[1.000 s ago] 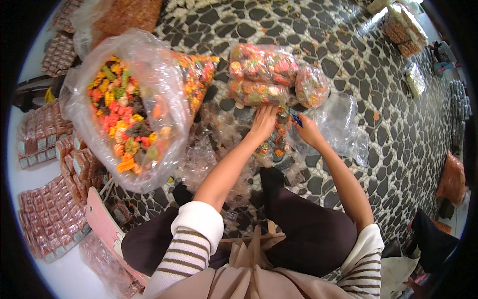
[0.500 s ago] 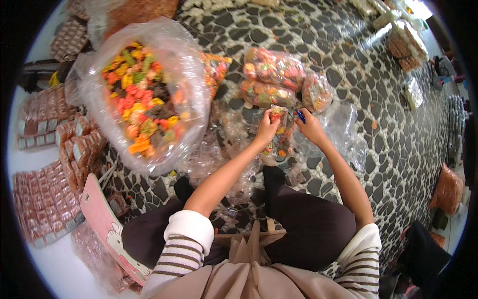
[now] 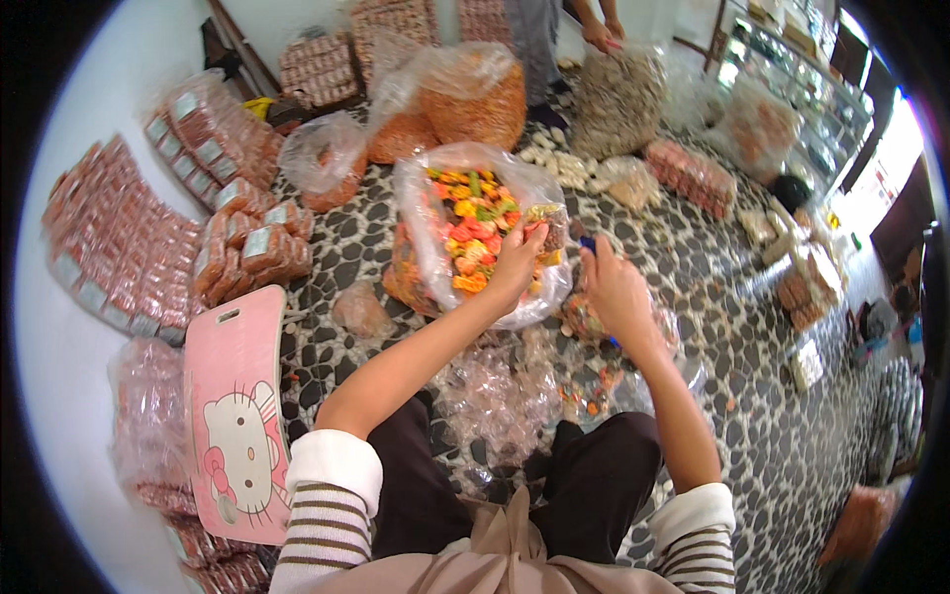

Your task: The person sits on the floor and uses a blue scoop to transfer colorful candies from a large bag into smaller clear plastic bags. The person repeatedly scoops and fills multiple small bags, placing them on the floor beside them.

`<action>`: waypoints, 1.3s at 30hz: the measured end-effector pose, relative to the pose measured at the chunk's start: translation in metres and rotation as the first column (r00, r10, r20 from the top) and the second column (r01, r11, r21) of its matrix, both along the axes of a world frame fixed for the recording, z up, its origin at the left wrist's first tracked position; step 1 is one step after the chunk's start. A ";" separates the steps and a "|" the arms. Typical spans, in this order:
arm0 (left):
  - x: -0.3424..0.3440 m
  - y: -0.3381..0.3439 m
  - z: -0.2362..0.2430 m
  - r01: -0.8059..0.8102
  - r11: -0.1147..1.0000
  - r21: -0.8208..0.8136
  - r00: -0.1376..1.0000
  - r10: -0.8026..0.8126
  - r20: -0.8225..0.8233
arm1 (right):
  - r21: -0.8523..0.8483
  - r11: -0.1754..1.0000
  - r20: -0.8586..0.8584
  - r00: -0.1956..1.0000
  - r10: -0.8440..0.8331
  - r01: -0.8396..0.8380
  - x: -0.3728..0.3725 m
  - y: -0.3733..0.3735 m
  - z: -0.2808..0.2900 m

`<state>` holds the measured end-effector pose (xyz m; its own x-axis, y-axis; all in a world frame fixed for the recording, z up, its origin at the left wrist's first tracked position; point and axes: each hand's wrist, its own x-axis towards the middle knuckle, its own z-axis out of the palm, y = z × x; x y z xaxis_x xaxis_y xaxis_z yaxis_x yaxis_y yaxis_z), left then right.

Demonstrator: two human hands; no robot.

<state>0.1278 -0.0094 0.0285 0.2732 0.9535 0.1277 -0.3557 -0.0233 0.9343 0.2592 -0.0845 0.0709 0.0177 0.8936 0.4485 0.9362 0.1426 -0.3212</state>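
My left hand (image 3: pixel 517 265) grips a small clear packet (image 3: pixel 546 220) with colourful pieces inside, held up in front of a big open plastic bag (image 3: pixel 410 183). Orange, red, yellow and green crunchy-looking pieces (image 3: pixel 473 236) fill that bag. To the right, my right hand (image 3: pixel 618 295) is closed around a slim blue tool (image 3: pixel 588 243), whose kind I cannot make out. The tool's tip points toward the packet, with a small gap between them. Filled clear bags (image 3: pixel 584 322) lie partly hidden behind my right hand, and crumpled clear plastic (image 3: pixel 500 391) covers the floor below my hands.
Stacked packets (image 3: pixel 134 238) line the left wall, near a pink board (image 3: pixel 237 396) with a cartoon cat. Large orange-filled bags (image 3: pixel 475 104) stand behind. At the back, another person's hands (image 3: pixel 599 35) hold a big greyish sack (image 3: pixel 618 104). A glass case (image 3: pixel 802 109) stands far right.
My view has tilted up and turned left, bringing the other person and the back of the room into sight. Both hands still hold the packet and the blue tool.
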 end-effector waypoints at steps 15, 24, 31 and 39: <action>-0.088 0.020 -0.028 -0.358 0.925 0.128 0.916 0.374 -0.144 | 0.083 0.986 0.196 0.972 0.129 -0.148 -0.108 0.048 -0.038; -0.120 0.040 -0.021 -0.359 0.927 -0.113 0.922 0.370 0.110 | -0.239 0.962 0.157 0.973 0.171 -0.131 -0.098 0.058 -0.068; -0.096 0.031 -0.040 -0.335 0.942 -0.037 0.927 0.322 -0.191 | 0.194 0.967 -0.282 0.935 0.215 -0.164 -0.099 0.081 -0.061; -0.102 0.031 -0.043 -0.337 0.927 0.168 0.859 0.375 -0.348 | -0.073 0.973 -0.625 0.771 0.124 -0.217 -0.108 0.087 -0.057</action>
